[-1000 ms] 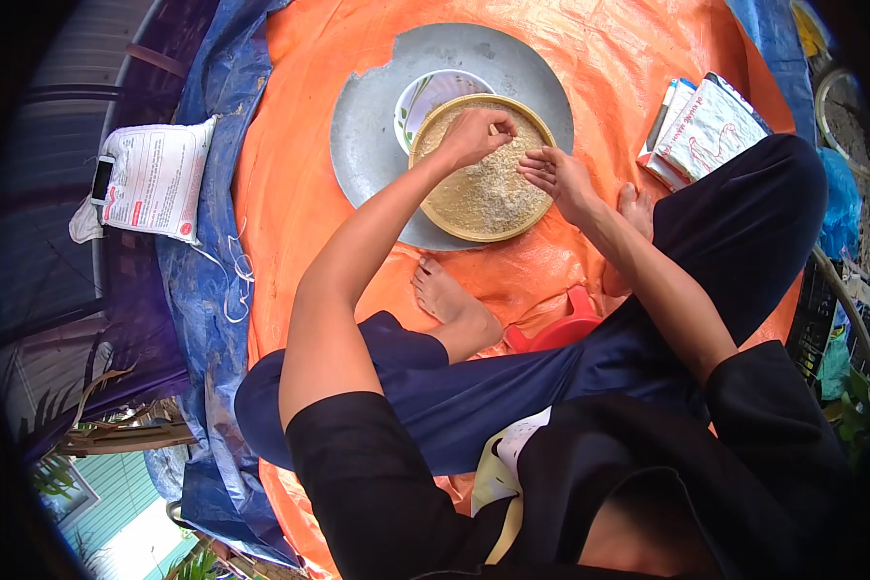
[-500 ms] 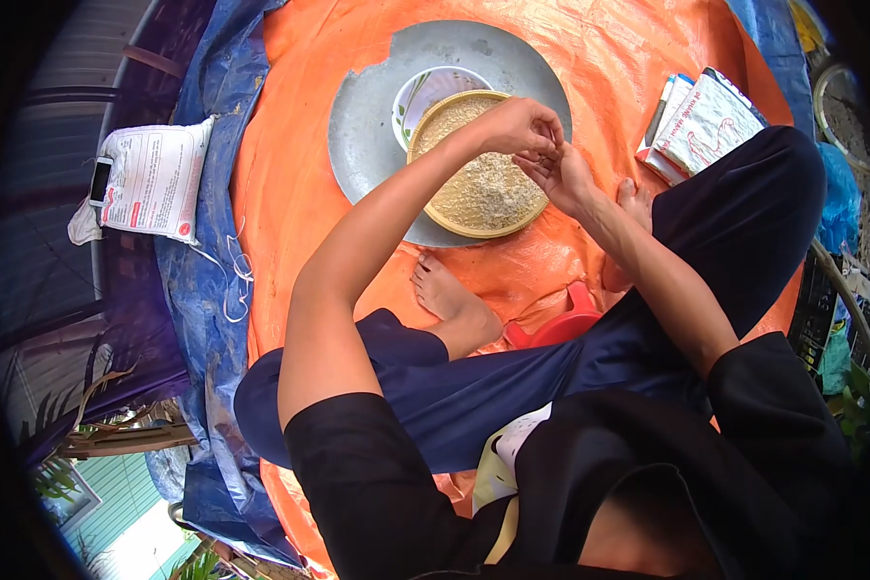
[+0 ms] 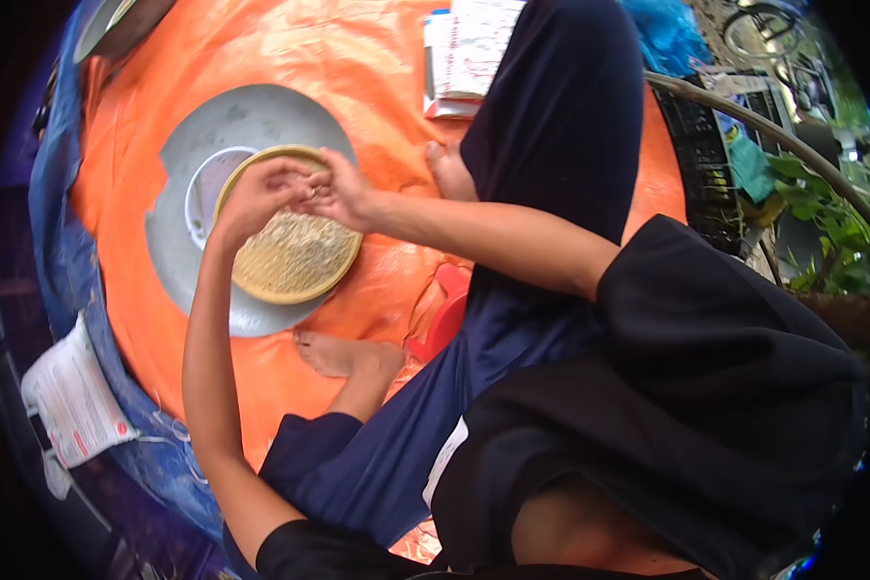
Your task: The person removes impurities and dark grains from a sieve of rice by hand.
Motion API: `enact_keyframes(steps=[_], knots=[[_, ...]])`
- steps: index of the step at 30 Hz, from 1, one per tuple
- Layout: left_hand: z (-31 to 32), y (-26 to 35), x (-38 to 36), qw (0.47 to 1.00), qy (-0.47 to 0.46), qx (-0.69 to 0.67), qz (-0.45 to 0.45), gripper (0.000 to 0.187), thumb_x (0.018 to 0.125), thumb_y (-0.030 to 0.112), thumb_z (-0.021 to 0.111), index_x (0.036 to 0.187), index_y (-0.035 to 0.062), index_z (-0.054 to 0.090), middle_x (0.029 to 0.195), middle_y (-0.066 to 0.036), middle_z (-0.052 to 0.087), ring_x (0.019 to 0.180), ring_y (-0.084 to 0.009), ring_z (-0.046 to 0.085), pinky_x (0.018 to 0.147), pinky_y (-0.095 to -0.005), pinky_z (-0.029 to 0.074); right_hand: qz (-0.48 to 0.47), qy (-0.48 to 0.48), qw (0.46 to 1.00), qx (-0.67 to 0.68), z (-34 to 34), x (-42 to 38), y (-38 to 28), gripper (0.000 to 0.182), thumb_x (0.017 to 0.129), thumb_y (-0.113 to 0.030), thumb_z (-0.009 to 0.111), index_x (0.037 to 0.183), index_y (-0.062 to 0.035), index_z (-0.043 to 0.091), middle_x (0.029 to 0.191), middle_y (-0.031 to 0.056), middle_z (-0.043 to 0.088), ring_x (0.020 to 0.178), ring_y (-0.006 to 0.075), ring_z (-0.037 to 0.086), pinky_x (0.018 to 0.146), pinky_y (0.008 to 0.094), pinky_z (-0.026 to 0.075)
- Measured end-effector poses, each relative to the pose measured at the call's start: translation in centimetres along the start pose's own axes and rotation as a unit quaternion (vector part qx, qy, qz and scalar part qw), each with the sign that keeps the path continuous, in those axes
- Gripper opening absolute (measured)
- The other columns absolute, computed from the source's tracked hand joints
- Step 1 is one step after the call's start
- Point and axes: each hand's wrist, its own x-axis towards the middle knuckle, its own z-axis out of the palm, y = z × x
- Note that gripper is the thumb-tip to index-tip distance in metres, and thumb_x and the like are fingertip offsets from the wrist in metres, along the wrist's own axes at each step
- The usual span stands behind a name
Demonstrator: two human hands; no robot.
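Note:
A round woven basket holds a layer of pale, husky grain. It leans over the rim of a white bowl, and both rest on a wide grey metal tray with a broken edge. Above the basket's far half, my left hand is curled with its fingertips pinched close to my right hand. The right one has bent fingers meeting the left fingertips. Whatever they pinch is too small to make out.
An orange tarp lies under everything, bordered by blue tarp. A red plastic object is by my leg. Folded printed sacks lie ahead, a white printed bag at left, a black crate at right.
The view has swung to the right, so the tray and basket appear farther left and lower. My hands stay together over the basket, with the fingers shifted slightly.

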Motion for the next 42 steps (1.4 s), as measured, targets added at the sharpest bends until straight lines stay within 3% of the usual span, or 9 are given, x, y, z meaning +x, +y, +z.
enact_keyframes(steps=[1, 9, 15, 24, 31, 36, 40, 41, 42], knots=[[0.0, 0.5, -0.4, 0.999, 0.008, -0.003, -0.043, 0.024, 0.085, 0.004, 0.066, 0.107, -0.0024, 0.061, 0.088, -0.009, 0.069, 0.077, -0.0135, 0.065, 0.07, -0.026, 0.053, 0.011, -0.001, 1.0, -0.003, 0.2, -0.3, -0.3, 0.07, 0.098, -0.053, 0.033, 0.111, 0.014, 0.046, 0.101, 0.0249, 0.054, 0.096, 0.0325, 0.061, 0.085, 0.0409, 0.056], [-0.8, 0.3, -0.8, 0.998, 0.01, -0.044, -0.045, 0.028, 0.084, 0.005, 0.067, 0.109, -0.003, 0.057, 0.086, -0.011, 0.068, 0.074, -0.0133, 0.064, 0.068, -0.0256, 0.051, 0.034, -0.045, 0.998, 0.03, 0.2, -0.3, -0.3, 0.077, 0.099, -0.053, 0.027, 0.119, 0.0199, 0.042, 0.107, 0.0283, 0.055, 0.099, 0.0343, 0.063, 0.09, 0.0394, 0.055], [-1.2, 0.0, -0.4, 0.998, 0.024, -0.021, -0.045, 0.027, 0.081, 0.005, 0.069, 0.104, -0.0028, 0.058, 0.081, -0.01, 0.068, 0.068, -0.0113, 0.063, 0.061, -0.0242, 0.05, 0.06, -0.064, 0.996, -0.005, 0.4, -0.4, -0.3, 0.081, 0.097, -0.059, 0.027, 0.12, 0.0155, 0.045, 0.103, 0.0226, 0.06, 0.099, 0.0314, 0.064, 0.09, 0.0396, 0.055], [1.6, 2.3, 0.0, 0.969, 0.056, 0.241, 0.027, 0.025, 0.071, 0.0, 0.07, 0.095, -0.0003, 0.062, 0.068, -0.007, 0.064, 0.062, -0.0106, 0.062, 0.054, -0.0263, 0.049, 0.053, -0.06, 0.997, -0.016, 0.7, -0.7, -0.3, 0.078, 0.095, -0.064, 0.026, 0.114, 0.0065, 0.052, 0.102, 0.0173, 0.061, 0.093, 0.0242, 0.063, 0.091, 0.0404, 0.052], [1.5, 2.0, -0.2, 0.944, 0.07, 0.318, 0.059, 0.019, 0.068, 0.002, 0.074, 0.082, -0.001, 0.061, 0.067, -0.009, 0.064, 0.061, -0.0151, 0.062, 0.054, -0.0304, 0.048, 0.073, -0.082, 0.994, -0.001, 0.3, -0.4, -0.3, 0.078, 0.094, -0.066, 0.026, 0.111, 0.0049, 0.053, 0.098, 0.0111, 0.06, 0.088, 0.0211, 0.062, 0.091, 0.0414, 0.051], [2.2, 2.3, -0.3, 0.932, 0.08, 0.352, 0.042, 0.018, 0.069, 0.008, 0.077, 0.076, 0.0009, 0.062, 0.069, -0.009, 0.064, 0.062, -0.0202, 0.062, 0.056, -0.0344, 0.048, 0.078, -0.078, 0.994, 0.007, 0.2, -0.3, -0.1, 0.078, 0.094, -0.064, 0.03, 0.114, 0.0072, 0.053, 0.101, 0.0135, 0.061, 0.092, 0.0221, 0.062, 0.095, 0.0415, 0.05], [2.2, 0.8, -0.2, 0.854, 0.096, 0.474, 0.192, 0.017, 0.07, 0.02, 0.075, 0.074, 0.0077, 0.064, 0.073, -0.006, 0.061, 0.07, -0.0263, 0.064, 0.062, -0.0409, 0.049, 0.076, -0.064, 0.995, -0.008, -0.2, -0.1, -0.1, 0.077, 0.093, -0.065, 0.031, 0.116, 0.0057, 0.054, 0.101, 0.0135, 0.061, 0.093, 0.0214, 0.061, 0.096, 0.0409, 0.048], [2.3, 0.7, -0.2, 0.822, 0.088, 0.522, 0.21, 0.012, 0.071, 0.018, 0.072, 0.076, 0.01, 0.066, 0.076, -0.006, 0.062, 0.073, -0.0257, 0.065, 0.063, -0.04, 0.05, 0.077, -0.104, 0.992, 0.009, -1.2, 1.1, 0.4, 0.078, 0.092, -0.067, 0.031, 0.11, 0.0055, 0.055, 0.1, 0.012, 0.061, 0.091, 0.0225, 0.06, 0.091, 0.0402, 0.048], [2.2, -0.1, 0.1, 0.797, 0.077, 0.528, 0.283, 0.011, 0.072, 0.018, 0.071, 0.076, 0.0097, 0.065, 0.075, -0.006, 0.06, 0.072, -0.0253, 0.063, 0.062, -0.0375, 0.05, 0.08, -0.102, 0.992, -0.006, -1.1, 1.0, 0.1, 0.078, 0.092, -0.066, 0.03, 0.117, 0.0038, 0.054, 0.106, 0.0144, 0.062, 0.096, 0.0234, 0.059, 0.093, 0.0403, 0.047]])
